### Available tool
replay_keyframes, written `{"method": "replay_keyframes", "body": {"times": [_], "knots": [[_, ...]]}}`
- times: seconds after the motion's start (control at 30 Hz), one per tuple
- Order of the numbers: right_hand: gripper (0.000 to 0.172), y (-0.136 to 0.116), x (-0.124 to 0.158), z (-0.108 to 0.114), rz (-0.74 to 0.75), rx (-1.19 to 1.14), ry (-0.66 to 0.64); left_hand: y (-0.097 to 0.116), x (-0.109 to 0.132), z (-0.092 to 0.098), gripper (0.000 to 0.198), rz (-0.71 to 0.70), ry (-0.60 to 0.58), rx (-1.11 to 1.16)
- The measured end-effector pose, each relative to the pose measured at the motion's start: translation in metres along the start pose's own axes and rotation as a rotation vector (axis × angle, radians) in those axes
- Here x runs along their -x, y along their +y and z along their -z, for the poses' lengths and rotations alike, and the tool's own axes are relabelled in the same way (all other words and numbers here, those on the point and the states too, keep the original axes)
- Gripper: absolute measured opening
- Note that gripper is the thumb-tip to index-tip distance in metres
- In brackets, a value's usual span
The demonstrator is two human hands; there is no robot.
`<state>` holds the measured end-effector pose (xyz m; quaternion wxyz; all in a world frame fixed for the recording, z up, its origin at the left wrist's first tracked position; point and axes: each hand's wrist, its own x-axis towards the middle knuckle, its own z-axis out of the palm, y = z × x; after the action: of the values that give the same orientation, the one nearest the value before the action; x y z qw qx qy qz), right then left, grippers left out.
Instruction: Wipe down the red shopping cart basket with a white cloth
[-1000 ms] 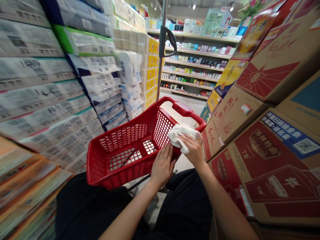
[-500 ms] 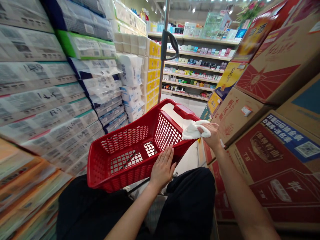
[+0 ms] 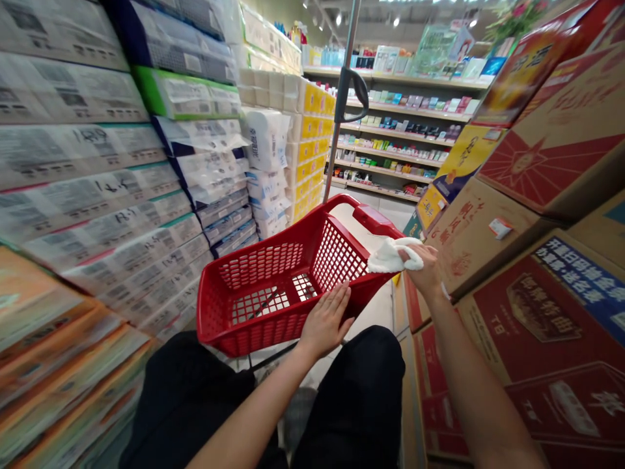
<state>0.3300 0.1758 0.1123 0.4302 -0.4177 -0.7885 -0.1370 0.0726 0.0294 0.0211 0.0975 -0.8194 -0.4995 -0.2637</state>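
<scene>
A red plastic shopping basket (image 3: 254, 329) with perforated walls stands in front of my knees, a black pull handle (image 3: 352, 98) on a metal pole rising behind it. My left hand (image 3: 326, 319) lies flat against the near rim, fingers stretched out. At the rim's right corner, close to the red carry handle (image 3: 375, 221), my right hand (image 3: 422, 260) grips a bunched white cloth (image 3: 393, 255). The cloth touches the basket's rim. Through the basket's open top I see only its grid floor.
Stacked white tissue packs (image 3: 112, 150) wall in the left side, with orange packs (image 3: 58, 339) lower down. On the right, cardboard cartons (image 3: 532, 312) are piled close to my right arm. Shelves of small boxed goods (image 3: 400, 133) stand at the back.
The basket and both hands appear slightly further right in view, along with the surroundings. Both hands keep their places on the basket, and the cloth stays in my right hand.
</scene>
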Motion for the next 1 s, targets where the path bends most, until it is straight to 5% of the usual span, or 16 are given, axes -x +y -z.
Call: {"method": "replay_keyframes", "body": {"times": [0.23, 0.43, 0.73, 1.0], "knots": [[0.036, 0.021, 0.012, 0.008, -0.098, 0.055, 0.126, -0.003, -0.03, -0.014, 0.067, -0.068, -0.001, 0.082], [0.039, 0.007, 0.017, 0.009, -0.155, 0.147, 0.166, -0.025, -0.057, -0.022, 0.062, -0.073, -0.011, 0.133], [0.027, -0.072, 0.009, -0.012, -0.064, 0.1, 0.02, -0.082, -0.095, -0.029, 0.061, 0.221, 0.049, 0.136], [0.025, -0.151, -0.009, -0.037, 0.111, -0.032, -0.115, -0.16, -0.098, 0.001, 0.058, 0.321, 0.001, 0.225]]}}
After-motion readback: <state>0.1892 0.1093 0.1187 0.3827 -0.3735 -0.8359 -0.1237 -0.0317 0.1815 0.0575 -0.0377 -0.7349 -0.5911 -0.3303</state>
